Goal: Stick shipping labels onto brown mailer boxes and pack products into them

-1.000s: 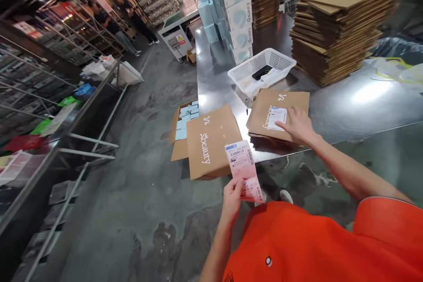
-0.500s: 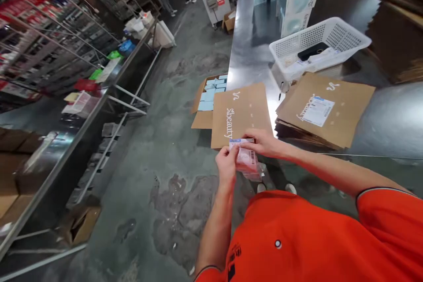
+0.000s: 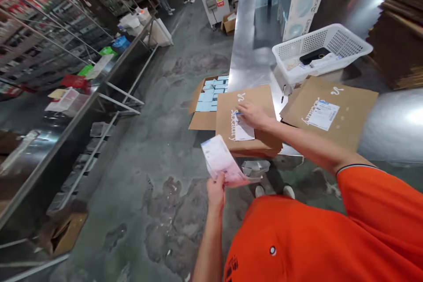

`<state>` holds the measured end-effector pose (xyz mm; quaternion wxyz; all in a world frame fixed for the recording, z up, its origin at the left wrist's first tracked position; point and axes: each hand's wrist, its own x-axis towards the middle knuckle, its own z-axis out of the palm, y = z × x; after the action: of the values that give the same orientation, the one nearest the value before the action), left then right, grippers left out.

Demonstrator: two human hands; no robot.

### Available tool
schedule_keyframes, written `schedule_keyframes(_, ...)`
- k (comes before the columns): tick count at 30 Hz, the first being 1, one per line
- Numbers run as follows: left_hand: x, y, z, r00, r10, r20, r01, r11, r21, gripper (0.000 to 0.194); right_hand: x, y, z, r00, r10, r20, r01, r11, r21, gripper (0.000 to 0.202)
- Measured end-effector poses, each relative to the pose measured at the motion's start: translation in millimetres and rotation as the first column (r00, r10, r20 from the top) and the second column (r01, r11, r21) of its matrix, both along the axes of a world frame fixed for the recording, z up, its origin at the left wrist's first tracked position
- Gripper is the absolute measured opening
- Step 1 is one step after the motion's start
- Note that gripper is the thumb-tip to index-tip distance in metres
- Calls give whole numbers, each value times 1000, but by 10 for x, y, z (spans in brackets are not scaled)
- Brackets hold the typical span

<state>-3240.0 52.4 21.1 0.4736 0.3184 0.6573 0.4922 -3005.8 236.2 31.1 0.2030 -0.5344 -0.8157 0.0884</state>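
Observation:
My left hand (image 3: 216,191) is closed on the lower end of a stack of white printed shipping labels (image 3: 218,156), held tilted over the floor. Clear plastic (image 3: 256,167) shows beside the stack's right end. My right hand (image 3: 254,114) is over a brown cardboard mailer (image 3: 257,94) with white lettering, at the table's near left corner. Its fingers are closed at the top edge of a single shipping label (image 3: 244,131) lying against the mailer. The hand partly covers that label, and the fingertips are slightly blurred.
To the right lies a pile of mailers (image 3: 350,112), its top one labelled. Behind it stand a white plastic basket (image 3: 357,44) holding a black object, and a pen (image 3: 283,92). An open carton (image 3: 202,120) of light blue boxes sits left of the table (image 3: 243,48).
My right hand has moved up and away from the stack to the mailer, with one label now there. My left hand has shifted left and down, still holding the other labels.

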Motion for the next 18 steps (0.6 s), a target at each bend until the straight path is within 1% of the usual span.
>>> schedule_keyframes(2,-89,201,-31,998,66,-20,-65,997,43,49,-197,-244,-85,993,121,-2,-121,993,-11,58)
schedule_keyframes(3,-115,306,-42,997,74,-32,-72,996,61,51,-283,-399,-129,982,191,-3,-191,982,-7,63)
schedule_keyframes(4,-129,398,-49,997,57,-45,-54,996,73,51,-344,-556,-168,962,274,-7,-273,962,1,67)
schedule_keyframes(5,-132,469,-52,998,17,-60,-12,997,76,51,-368,-696,-199,940,341,-18,-341,940,12,66)
schedule_keyframes(6,-125,509,-51,997,-28,-78,34,997,73,49,-349,-803,-221,931,363,-33,-362,932,21,62)
schedule_keyframes(7,-107,519,-47,992,-62,-109,69,995,66,47,-281,-868,-233,950,307,-57,-306,952,26,58)
schedule_keyframes(8,-78,499,-40,985,-86,-152,96,994,58,45,-168,-890,-235,982,165,-90,-165,986,15,55)
schedule_keyframes(9,-36,454,-32,975,-106,-197,117,992,48,42,-12,-877,-230,991,-47,-128,45,999,-23,55)
schedule_keyframes(10,19,392,-22,966,-124,-225,136,990,39,40,179,-847,-223,950,-265,-166,254,963,-87,57)
schedule_keyframes(11,88,319,-12,965,-140,-222,151,988,36,40,396,-815,-217,879,-431,-204,402,900,-167,60)
schedule_keyframes(12,170,243,-1,970,-161,-180,170,985,35,41,630,-801,-218,813,-529,-243,473,844,-253,63)
schedule_keyframes(14,361,102,18,978,-210,-6,211,977,33,46,1118,-866,-258,712,-619,-332,496,778,-386,65)
schedule_keyframes(15,461,45,22,968,-235,92,233,972,29,49,1359,-951,-299,657,-657,-370,515,750,-415,64)
schedule_keyframes(16,556,0,20,949,-265,173,265,964,23,50,1592,-1064,-352,588,-704,-397,565,710,-421,64)
schedule_keyframes(17,642,-33,11,926,-302,227,306,952,15,50,1811,-1195,-414,507,-759,-409,639,649,-413,64)
schedule_keyframes(18,715,-56,-4,903,-343,258,354,935,4,50,2009,-1330,-477,425,-811,-402,712,573,-405,63)
